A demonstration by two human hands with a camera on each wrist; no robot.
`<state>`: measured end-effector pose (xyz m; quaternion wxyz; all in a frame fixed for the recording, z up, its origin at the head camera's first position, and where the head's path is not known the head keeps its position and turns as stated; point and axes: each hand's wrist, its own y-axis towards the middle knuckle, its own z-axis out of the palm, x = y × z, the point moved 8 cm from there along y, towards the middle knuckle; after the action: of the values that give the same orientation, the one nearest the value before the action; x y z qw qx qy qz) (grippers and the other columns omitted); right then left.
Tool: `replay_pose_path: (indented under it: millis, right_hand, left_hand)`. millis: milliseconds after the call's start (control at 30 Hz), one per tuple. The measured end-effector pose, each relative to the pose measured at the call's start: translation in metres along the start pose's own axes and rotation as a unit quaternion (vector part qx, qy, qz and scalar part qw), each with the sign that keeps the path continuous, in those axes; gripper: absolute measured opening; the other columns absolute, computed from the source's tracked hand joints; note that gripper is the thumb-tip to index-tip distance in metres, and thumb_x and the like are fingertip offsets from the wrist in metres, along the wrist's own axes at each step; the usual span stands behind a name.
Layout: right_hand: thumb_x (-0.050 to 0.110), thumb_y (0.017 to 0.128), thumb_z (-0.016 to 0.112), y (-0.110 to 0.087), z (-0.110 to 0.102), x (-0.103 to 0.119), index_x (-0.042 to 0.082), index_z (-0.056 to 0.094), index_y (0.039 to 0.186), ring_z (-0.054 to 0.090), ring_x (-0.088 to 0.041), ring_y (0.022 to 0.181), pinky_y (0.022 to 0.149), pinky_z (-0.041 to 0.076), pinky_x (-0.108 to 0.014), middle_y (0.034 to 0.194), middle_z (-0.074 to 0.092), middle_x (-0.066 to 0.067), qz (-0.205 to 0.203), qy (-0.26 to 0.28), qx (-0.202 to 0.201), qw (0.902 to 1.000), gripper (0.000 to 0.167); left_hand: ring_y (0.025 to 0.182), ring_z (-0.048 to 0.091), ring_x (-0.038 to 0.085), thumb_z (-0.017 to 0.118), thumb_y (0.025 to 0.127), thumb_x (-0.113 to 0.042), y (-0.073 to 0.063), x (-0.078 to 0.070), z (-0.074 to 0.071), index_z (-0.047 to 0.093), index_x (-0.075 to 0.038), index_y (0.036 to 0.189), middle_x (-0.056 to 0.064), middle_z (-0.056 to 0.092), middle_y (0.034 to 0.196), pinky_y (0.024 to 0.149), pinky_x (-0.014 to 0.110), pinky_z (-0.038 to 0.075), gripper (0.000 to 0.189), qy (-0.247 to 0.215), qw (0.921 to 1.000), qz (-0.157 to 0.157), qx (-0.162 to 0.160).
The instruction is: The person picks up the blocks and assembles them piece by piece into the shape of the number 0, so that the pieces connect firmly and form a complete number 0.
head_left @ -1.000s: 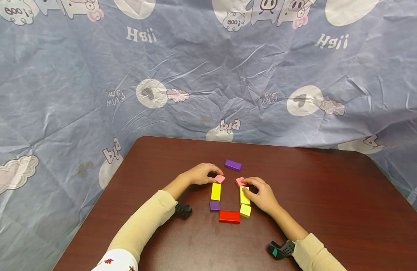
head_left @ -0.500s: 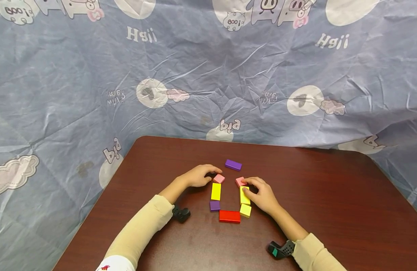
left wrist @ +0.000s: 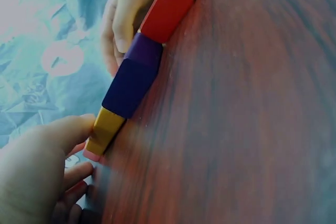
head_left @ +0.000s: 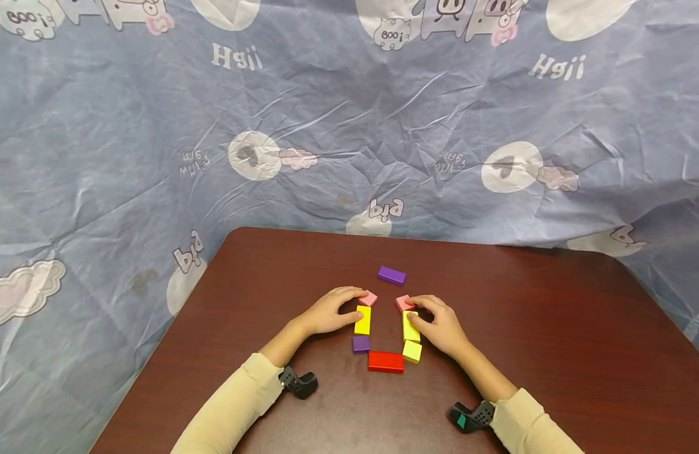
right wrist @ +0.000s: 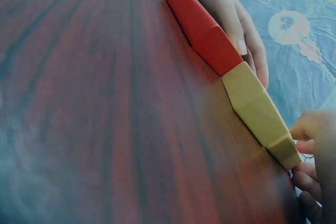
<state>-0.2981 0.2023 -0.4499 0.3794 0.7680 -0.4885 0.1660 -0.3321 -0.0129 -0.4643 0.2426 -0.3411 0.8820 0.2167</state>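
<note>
In the head view my left hand (head_left: 329,311) lies left of the ring of blocks. Its thumb tip is on the left yellow block (head_left: 363,321), and a forefinger reaches the left pink block (head_left: 369,299). Opposite, my right hand (head_left: 440,323) has its thumb on the right yellow block (head_left: 409,334) and fingertips on the right pink block (head_left: 403,302). A purple square block (head_left: 361,344) stands below the left yellow block, a pale yellow square block (head_left: 412,352) below the right one. The red block (head_left: 386,362) lies at the near side between them.
A longer purple block (head_left: 392,275) lies apart, beyond the two pink ones. The dark brown table (head_left: 531,302) stretches out on both sides. Behind it hangs a blue-grey printed cloth (head_left: 338,126). Each wrist wears a black camera mount (head_left: 298,382).
My left hand first drew back left from the pink block, then came nearer, its thumb now on the left yellow block and a finger at the pink one. My right hand stayed in place.
</note>
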Motion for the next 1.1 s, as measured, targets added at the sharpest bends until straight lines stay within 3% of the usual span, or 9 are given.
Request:
replay_pose_path:
  millis: [233, 467, 700, 900, 1100]
  right_hand:
    - [0.010, 0.087, 0.071, 0.016, -0.003, 0.000, 0.004, 0.069, 0.115, 0.061, -0.025, 0.089, 0.076, 0.052, -0.040, 0.108, 0.066, -0.008, 0.021, 0.019, 0.008, 0.9996, 0.029]
    - [0.015, 0.088, 0.071, 0.055, -0.003, -0.001, 0.003, 0.069, 0.116, 0.059, -0.033, 0.107, 0.091, 0.047, -0.052, 0.115, 0.065, -0.014, 0.036, -0.002, 0.024, 0.9990, 0.031]
    - [0.018, 0.088, 0.069, 0.087, 0.012, -0.007, 0.001, 0.068, 0.117, 0.057, -0.036, 0.112, 0.096, 0.043, -0.053, 0.119, 0.064, -0.017, 0.045, -0.050, 0.065, 0.9956, 0.033]
    - [0.016, 0.086, 0.072, 0.097, 0.028, -0.006, 0.000, 0.067, 0.118, 0.058, -0.036, 0.109, 0.095, 0.045, -0.051, 0.116, 0.065, -0.018, 0.036, -0.074, 0.102, 0.9913, 0.036]
    - [0.015, 0.086, 0.072, 0.099, 0.035, -0.011, 0.002, 0.068, 0.117, 0.060, -0.035, 0.106, 0.094, 0.046, -0.049, 0.115, 0.065, -0.018, 0.049, -0.091, 0.112, 0.9884, 0.034]
  left_hand:
    - [0.134, 0.041, 0.025, 0.064, 0.094, -0.032, -0.002, 0.002, 0.000, 0.051, -0.010, 0.141, 0.008, 0.050, 0.142, 0.112, 0.044, 0.028, 0.053, 0.004, 1.0000, -0.007, -0.001]
    - [0.135, 0.040, 0.025, 0.062, 0.095, -0.032, -0.001, 0.003, 0.001, 0.050, -0.010, 0.142, 0.008, 0.049, 0.143, 0.112, 0.044, 0.029, 0.053, 0.002, 0.9999, -0.011, 0.005]
    - [0.135, 0.040, 0.024, 0.062, 0.095, -0.033, -0.002, 0.003, 0.001, 0.049, -0.010, 0.143, 0.007, 0.049, 0.144, 0.112, 0.043, 0.028, 0.054, 0.007, 0.9999, -0.011, 0.009]
    - [0.135, 0.040, 0.024, 0.062, 0.095, -0.033, -0.003, 0.002, 0.000, 0.050, -0.011, 0.142, 0.007, 0.050, 0.143, 0.112, 0.043, 0.029, 0.053, 0.010, 0.9999, -0.006, 0.004]
    - [0.135, 0.040, 0.023, 0.062, 0.095, -0.031, -0.003, 0.002, 0.000, 0.050, -0.012, 0.142, 0.006, 0.050, 0.143, 0.112, 0.041, 0.028, 0.052, 0.014, 0.9999, -0.007, 0.005]
